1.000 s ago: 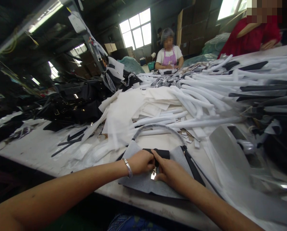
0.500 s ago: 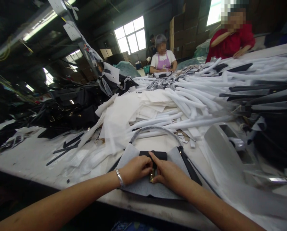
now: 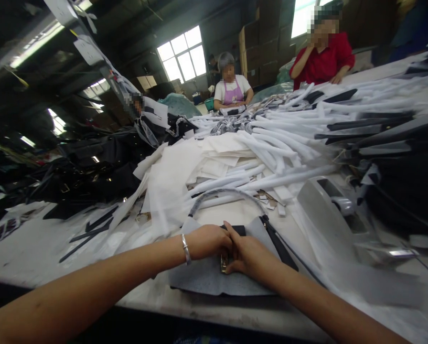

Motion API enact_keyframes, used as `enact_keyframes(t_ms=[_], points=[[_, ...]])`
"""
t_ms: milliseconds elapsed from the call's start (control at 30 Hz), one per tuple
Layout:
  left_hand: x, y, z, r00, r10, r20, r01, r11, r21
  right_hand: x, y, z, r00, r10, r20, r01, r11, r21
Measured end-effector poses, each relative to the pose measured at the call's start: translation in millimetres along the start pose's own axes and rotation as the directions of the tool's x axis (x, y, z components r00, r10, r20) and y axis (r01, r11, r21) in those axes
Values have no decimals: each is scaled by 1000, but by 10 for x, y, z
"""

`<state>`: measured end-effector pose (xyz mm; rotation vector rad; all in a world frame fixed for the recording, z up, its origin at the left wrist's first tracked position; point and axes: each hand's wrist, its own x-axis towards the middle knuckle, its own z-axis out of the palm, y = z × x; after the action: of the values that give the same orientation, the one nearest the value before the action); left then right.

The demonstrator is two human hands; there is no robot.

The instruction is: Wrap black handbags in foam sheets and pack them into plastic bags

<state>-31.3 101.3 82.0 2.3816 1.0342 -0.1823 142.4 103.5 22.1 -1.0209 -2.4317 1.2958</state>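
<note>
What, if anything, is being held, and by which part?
The left hand and right hand meet at the gold clasp of the handbag; whether they grip or press it is hidden.

Black bags [image 3: 99,160] are heaped left on the surface [image 3: 24,255] near dark strips [image 3: 91,232], white sheets [image 3: 174,167] lie beside white tubes [image 3: 271,143], a tape dispenser [image 3: 309,203] stands at right, and a person in red [image 3: 324,57] and a person in an apron [image 3: 232,93] are beyond, before boxes [image 3: 259,48] and a window [image 3: 188,50].

The hands [image 3: 208,241] partly hide the gold clasp [image 3: 223,265] and perhaps most of the black flap [image 3: 239,230].
</note>
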Motion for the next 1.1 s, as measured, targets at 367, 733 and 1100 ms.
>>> enact_keyframes(t_ms=[367,733,1100], points=[[103,164,80,993,-115,37,104,969,226,-24,37,6,1000,1,-19,0,997,72],[-115,90,397,984,-116,-137,144,967,209,-14,70,43,998,-37,-42,40,997,70],[-445,196,415,902,-292,-318,232,949,-215,-22,75,-10,996,-89,-12,90,994,68]])
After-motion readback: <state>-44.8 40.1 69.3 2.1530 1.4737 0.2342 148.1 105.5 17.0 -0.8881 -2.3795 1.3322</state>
